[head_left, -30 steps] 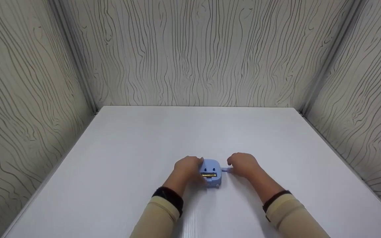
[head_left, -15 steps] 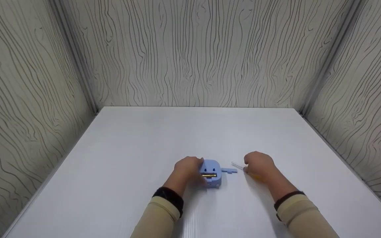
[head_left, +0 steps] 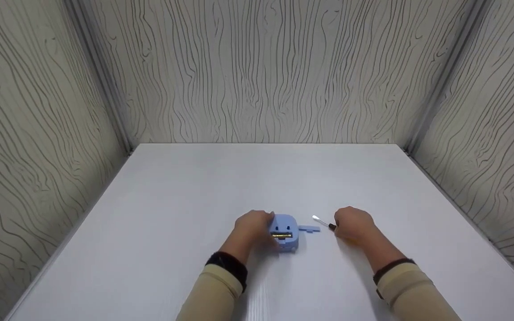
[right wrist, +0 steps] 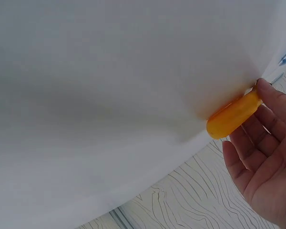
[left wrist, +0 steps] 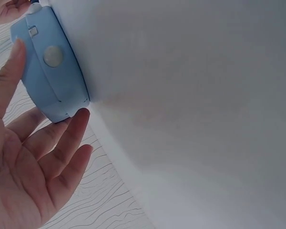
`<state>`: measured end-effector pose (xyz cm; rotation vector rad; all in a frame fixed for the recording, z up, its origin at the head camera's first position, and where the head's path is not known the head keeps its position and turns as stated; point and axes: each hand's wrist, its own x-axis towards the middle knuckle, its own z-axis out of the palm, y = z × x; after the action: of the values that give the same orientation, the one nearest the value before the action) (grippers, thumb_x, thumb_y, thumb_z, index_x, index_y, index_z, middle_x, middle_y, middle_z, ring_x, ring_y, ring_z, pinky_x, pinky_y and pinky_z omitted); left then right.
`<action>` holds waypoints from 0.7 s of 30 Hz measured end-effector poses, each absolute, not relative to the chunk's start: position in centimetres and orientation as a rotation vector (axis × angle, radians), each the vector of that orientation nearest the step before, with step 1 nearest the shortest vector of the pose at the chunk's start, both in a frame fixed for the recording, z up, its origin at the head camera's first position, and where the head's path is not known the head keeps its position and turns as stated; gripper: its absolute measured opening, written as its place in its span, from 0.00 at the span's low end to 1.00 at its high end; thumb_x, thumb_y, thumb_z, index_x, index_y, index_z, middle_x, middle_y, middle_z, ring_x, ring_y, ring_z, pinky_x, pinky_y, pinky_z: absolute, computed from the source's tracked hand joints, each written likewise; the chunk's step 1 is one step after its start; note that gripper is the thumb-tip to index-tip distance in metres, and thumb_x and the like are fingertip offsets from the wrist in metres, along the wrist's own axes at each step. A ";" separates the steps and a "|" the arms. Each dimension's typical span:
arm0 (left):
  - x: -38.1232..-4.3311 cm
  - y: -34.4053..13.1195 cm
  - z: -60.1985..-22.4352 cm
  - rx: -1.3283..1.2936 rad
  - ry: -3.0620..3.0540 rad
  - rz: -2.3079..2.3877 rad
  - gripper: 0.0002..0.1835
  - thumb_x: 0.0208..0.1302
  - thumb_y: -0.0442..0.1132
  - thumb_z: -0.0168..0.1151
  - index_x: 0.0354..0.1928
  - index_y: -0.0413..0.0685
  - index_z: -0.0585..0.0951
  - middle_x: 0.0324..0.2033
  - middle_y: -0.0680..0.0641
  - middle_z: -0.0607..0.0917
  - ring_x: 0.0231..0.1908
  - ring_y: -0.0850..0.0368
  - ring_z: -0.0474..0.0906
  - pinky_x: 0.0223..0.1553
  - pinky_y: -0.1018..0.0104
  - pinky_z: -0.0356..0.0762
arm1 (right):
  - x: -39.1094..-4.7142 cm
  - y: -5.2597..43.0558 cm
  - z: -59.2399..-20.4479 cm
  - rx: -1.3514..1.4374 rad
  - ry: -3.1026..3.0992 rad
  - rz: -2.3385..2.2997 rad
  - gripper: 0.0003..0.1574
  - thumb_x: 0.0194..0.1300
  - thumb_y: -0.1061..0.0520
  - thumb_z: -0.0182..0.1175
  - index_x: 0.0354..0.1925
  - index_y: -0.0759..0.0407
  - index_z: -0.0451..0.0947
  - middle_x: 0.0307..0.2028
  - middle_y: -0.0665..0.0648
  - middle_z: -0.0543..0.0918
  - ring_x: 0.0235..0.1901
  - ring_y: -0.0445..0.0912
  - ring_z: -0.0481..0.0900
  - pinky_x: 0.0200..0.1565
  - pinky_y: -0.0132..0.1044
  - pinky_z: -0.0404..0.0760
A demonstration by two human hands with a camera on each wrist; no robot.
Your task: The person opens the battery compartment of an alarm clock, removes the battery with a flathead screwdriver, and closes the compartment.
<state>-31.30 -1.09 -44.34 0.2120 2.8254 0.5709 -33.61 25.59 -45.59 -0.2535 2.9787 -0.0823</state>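
A small light-blue plastic device [head_left: 286, 223] lies on the table with its battery slot uncovered and a gold-coloured battery [head_left: 282, 236] inside. My left hand [head_left: 252, 226] grips its left side. In the left wrist view, the thumb presses one face of the device [left wrist: 52, 71] and fingertips touch its lower end. Just right of the device lies a thin blue battery cover [head_left: 309, 229]. Farther right, my right hand [head_left: 354, 222] pinches a screwdriver [head_left: 324, 222], its metal shaft pointing up-left. Its yellow-orange handle [right wrist: 233, 114] shows close to the table in the right wrist view.
The white tabletop [head_left: 185, 187] extends around both hands. Wood-grain patterned panels [head_left: 257, 71] enclose it at the back and both sides, with grey metal posts [head_left: 101, 76] at the corners.
My right hand has moved right, away from the battery cover, to the screwdriver, whose shaft now shows beyond the fingers. The cover is now fully visible. My left hand and the device stay in place.
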 end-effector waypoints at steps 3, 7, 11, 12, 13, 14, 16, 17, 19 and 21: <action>-31.3 -1.1 -44.4 0.201 2.822 0.590 0.52 0.29 0.52 0.79 0.64 0.60 0.66 0.58 0.49 0.73 0.61 0.48 0.65 0.61 0.53 0.62 | -33.6 25.6 -45.6 -0.272 2.992 -0.072 0.05 0.52 0.57 0.63 0.24 0.57 0.78 0.18 0.51 0.74 0.20 0.47 0.69 0.23 0.37 0.68; -31.3 -1.0 -44.5 0.181 2.815 0.613 0.52 0.29 0.52 0.79 0.64 0.60 0.67 0.59 0.50 0.73 0.61 0.48 0.64 0.61 0.52 0.61 | -33.7 25.6 -45.5 -0.298 2.998 -0.037 0.06 0.54 0.57 0.62 0.24 0.57 0.78 0.18 0.51 0.73 0.20 0.47 0.69 0.23 0.37 0.68; -31.2 -1.0 -44.5 0.166 2.806 0.628 0.51 0.30 0.51 0.79 0.64 0.60 0.67 0.59 0.50 0.73 0.61 0.48 0.64 0.61 0.51 0.61 | -33.8 25.5 -45.2 -0.316 2.987 0.000 0.05 0.56 0.57 0.60 0.25 0.57 0.79 0.19 0.51 0.74 0.21 0.47 0.69 0.25 0.39 0.69; -31.2 -0.9 -44.5 0.177 2.813 0.612 0.51 0.30 0.51 0.79 0.64 0.60 0.67 0.58 0.50 0.73 0.61 0.48 0.64 0.61 0.51 0.61 | -33.8 25.5 -45.0 -0.311 2.981 -0.005 0.04 0.55 0.58 0.60 0.26 0.57 0.79 0.20 0.51 0.74 0.22 0.47 0.69 0.26 0.39 0.70; -31.2 -0.9 -44.4 0.189 2.820 0.593 0.51 0.31 0.52 0.78 0.64 0.60 0.67 0.58 0.50 0.73 0.61 0.49 0.64 0.61 0.52 0.61 | -33.8 25.4 -44.8 -0.309 2.977 -0.012 0.04 0.55 0.58 0.60 0.27 0.57 0.80 0.20 0.51 0.75 0.23 0.47 0.70 0.27 0.40 0.71; -31.3 -0.9 -44.5 0.199 2.826 0.580 0.51 0.31 0.52 0.78 0.64 0.59 0.67 0.58 0.50 0.73 0.61 0.49 0.65 0.61 0.52 0.62 | -33.9 25.3 -44.6 -0.307 2.972 -0.026 0.03 0.55 0.58 0.61 0.28 0.57 0.80 0.22 0.51 0.76 0.23 0.47 0.70 0.28 0.41 0.72; -31.3 -1.0 -44.5 0.223 2.839 0.548 0.50 0.33 0.52 0.78 0.65 0.59 0.66 0.58 0.49 0.74 0.60 0.49 0.66 0.60 0.53 0.62 | -33.9 25.1 -44.2 -0.297 2.962 -0.061 0.03 0.54 0.58 0.62 0.30 0.57 0.81 0.24 0.51 0.77 0.26 0.47 0.71 0.32 0.44 0.74; -31.2 -1.0 -44.4 0.231 2.843 0.536 0.50 0.34 0.52 0.77 0.65 0.59 0.66 0.58 0.49 0.74 0.60 0.49 0.66 0.60 0.54 0.62 | -34.0 25.0 -44.0 -0.295 2.959 -0.080 0.04 0.53 0.58 0.62 0.30 0.57 0.81 0.25 0.51 0.77 0.27 0.47 0.72 0.33 0.45 0.75; -31.2 -1.0 -44.4 0.234 2.843 0.535 0.49 0.35 0.51 0.77 0.65 0.59 0.66 0.58 0.49 0.74 0.60 0.49 0.66 0.60 0.54 0.62 | -34.1 24.7 -43.7 -0.307 2.955 -0.106 0.05 0.53 0.57 0.63 0.31 0.56 0.82 0.26 0.51 0.78 0.28 0.47 0.73 0.35 0.46 0.76; -31.2 -1.0 -44.4 0.219 2.834 0.558 0.49 0.35 0.50 0.77 0.65 0.59 0.66 0.58 0.49 0.74 0.61 0.48 0.65 0.61 0.53 0.62 | -34.1 24.5 -43.4 -0.309 2.947 -0.127 0.06 0.53 0.57 0.63 0.32 0.56 0.82 0.27 0.50 0.79 0.29 0.47 0.74 0.36 0.46 0.76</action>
<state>-31.22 -0.98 -44.40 0.2189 2.8341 0.5577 -34.14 24.46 -43.41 -0.3088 2.9472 -0.1270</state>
